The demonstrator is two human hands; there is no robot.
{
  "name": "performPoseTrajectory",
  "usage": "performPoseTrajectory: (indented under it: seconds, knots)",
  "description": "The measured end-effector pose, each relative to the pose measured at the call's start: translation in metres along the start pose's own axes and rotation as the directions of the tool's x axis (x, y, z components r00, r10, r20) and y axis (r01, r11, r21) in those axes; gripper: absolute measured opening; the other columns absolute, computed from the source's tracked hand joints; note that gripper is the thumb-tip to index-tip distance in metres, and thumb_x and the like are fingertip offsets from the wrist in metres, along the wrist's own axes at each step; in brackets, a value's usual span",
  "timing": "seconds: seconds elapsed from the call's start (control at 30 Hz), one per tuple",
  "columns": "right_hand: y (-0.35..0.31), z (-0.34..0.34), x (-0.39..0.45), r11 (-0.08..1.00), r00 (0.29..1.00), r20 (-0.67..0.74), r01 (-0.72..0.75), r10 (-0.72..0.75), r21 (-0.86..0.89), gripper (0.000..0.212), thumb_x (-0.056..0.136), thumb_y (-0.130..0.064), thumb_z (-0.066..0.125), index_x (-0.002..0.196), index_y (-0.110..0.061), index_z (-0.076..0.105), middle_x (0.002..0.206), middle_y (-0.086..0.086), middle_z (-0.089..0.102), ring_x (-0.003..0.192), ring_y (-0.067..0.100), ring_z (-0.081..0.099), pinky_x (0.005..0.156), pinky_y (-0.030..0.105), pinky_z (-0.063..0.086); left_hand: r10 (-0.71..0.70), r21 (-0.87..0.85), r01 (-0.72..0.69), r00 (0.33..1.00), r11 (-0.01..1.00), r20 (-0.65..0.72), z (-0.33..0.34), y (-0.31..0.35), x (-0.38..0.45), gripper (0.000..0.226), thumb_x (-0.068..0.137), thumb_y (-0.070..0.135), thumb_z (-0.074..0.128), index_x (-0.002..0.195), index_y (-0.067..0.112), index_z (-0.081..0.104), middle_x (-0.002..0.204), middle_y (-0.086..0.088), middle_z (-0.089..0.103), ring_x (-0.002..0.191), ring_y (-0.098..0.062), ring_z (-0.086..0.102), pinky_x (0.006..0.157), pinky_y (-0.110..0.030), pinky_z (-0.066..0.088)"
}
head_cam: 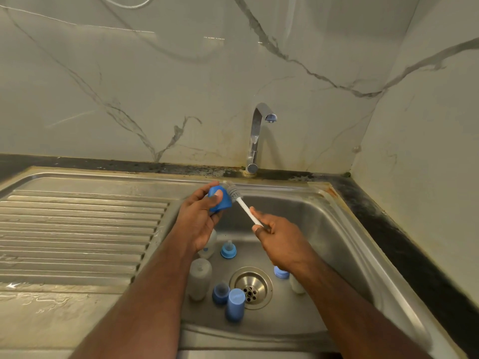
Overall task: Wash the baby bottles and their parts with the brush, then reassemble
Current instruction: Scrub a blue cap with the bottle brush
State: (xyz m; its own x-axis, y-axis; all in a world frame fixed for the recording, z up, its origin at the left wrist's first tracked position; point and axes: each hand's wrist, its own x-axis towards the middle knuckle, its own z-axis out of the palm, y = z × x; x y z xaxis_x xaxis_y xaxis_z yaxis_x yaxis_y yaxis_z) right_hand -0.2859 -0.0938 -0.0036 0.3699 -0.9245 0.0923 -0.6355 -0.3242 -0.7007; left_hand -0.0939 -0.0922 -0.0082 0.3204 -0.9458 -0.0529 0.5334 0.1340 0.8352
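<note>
My left hand [198,218] grips a blue bottle cap [222,200] above the sink's left rim. My right hand [280,238] pinches the white handle of a bottle brush [245,207], whose grey bristle head lies against the cap's far side. Down in the sink basin [337,229] lie a cloudy bottle [199,278], a second bottle [208,246] partly under my left wrist, a blue collar with a teat [228,250], two more blue caps [220,293] [235,304], and a blue collar on a bottle [281,272] partly hidden by my right forearm.
A chrome tap [256,136] stands behind the basin with no water running. The round drain [251,287] sits in the basin floor. A ribbed steel draining board [77,229] extends left. Marble wall panels close the back and right side.
</note>
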Motion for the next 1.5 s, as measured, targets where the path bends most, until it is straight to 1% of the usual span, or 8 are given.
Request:
performPoseTrajectory:
  seconds: [0.2,0.37,0.7,0.9,1.03,1.3,1.4,1.5]
  knots:
    - [0.0,-0.008,-0.001,0.984,1.0,-0.031,0.003,0.003,0.176,0.045,0.103,-0.029,0.053,0.144,-0.046,0.046,0.074,-0.022,0.048,0.058,-0.001,0.046,0.055,0.016,0.036,-0.009,0.047,0.01,1.0,0.999,-0.019,-0.005,0.0,0.002,0.031,0.096,0.008,0.064,0.127,0.008,0.064,0.125,-0.012,0.069,0.115,-0.025,0.067,0.094,-0.035,0.058]
    - [-0.002,-0.005,0.0,1.0,0.999,-0.029,0.018,-0.019,-0.012,0.047,0.103,-0.033,0.051,0.148,-0.045,0.04,0.128,-0.012,0.064,0.094,0.007,0.062,0.072,0.011,0.043,-0.002,0.17,-0.008,0.998,0.985,0.06,-0.006,-0.001,0.001,0.026,0.096,0.003,0.062,0.118,0.016,0.068,0.117,-0.005,0.073,0.112,-0.018,0.069,0.09,-0.03,0.057]
    - [-0.002,-0.008,0.001,1.0,0.999,-0.046,0.026,-0.027,-0.006,0.047,0.103,-0.033,0.051,0.148,-0.043,0.042,0.13,-0.014,0.062,0.091,0.006,0.061,0.068,0.006,0.039,-0.002,0.179,-0.009,0.998,0.984,0.059,-0.005,-0.002,0.0,0.026,0.097,0.004,0.062,0.121,0.011,0.068,0.112,-0.006,0.076,0.108,-0.019,0.071,0.092,-0.032,0.058]
    - [-0.001,-0.006,-0.003,0.99,0.999,-0.039,0.018,-0.013,0.138,0.045,0.103,-0.03,0.054,0.144,-0.046,0.046,0.077,-0.025,0.046,0.061,-0.003,0.047,0.059,0.011,0.038,-0.01,0.117,0.009,1.0,0.993,0.007,-0.005,0.0,0.001,0.026,0.097,0.006,0.063,0.122,0.009,0.067,0.117,-0.01,0.075,0.107,-0.021,0.073,0.093,-0.036,0.059]
    - [0.0,-0.005,0.001,0.999,1.0,-0.03,0.01,-0.008,0.045,0.046,0.103,-0.032,0.053,0.146,-0.046,0.043,0.095,-0.016,0.063,0.063,0.003,0.054,0.057,0.015,0.042,-0.022,0.06,0.023,1.0,0.998,-0.013,-0.006,0.002,0.001,0.027,0.097,0.005,0.062,0.123,0.007,0.065,0.118,-0.012,0.073,0.107,-0.022,0.073,0.094,-0.038,0.059]
    - [0.001,-0.007,-0.002,0.982,1.0,-0.022,-0.002,0.006,0.19,0.043,0.103,-0.029,0.053,0.139,-0.051,0.047,0.07,-0.02,0.046,0.051,-0.001,0.043,0.05,0.018,0.038,-0.02,-0.025,0.02,1.0,0.999,-0.016,-0.006,0.007,-0.001,0.024,0.098,0.003,0.06,0.122,0.006,0.064,0.119,-0.014,0.072,0.108,-0.025,0.072,0.094,-0.038,0.058]
    - [0.006,-0.007,0.002,0.995,0.999,-0.023,-0.04,0.043,0.093,0.044,0.103,-0.029,0.052,0.145,-0.043,0.048,0.072,-0.021,0.046,0.059,0.001,0.047,0.06,0.02,0.044,-0.006,0.002,0.006,1.0,1.0,-0.001,-0.004,0.004,-0.002,0.029,0.097,0.0,0.06,0.125,0.007,0.064,0.118,-0.011,0.071,0.11,-0.024,0.071,0.095,-0.037,0.058]
    - [0.006,-0.01,0.003,0.993,0.997,-0.06,-0.033,0.04,0.116,0.046,0.103,-0.03,0.053,0.146,-0.042,0.046,0.072,-0.021,0.047,0.06,0.001,0.047,0.06,0.019,0.042,0.087,0.211,-0.085,0.996,0.974,0.002,-0.004,-0.002,0.002,0.035,0.092,-0.003,0.067,0.123,0.014,0.067,0.114,-0.006,0.073,0.109,-0.021,0.07,0.091,-0.031,0.059]
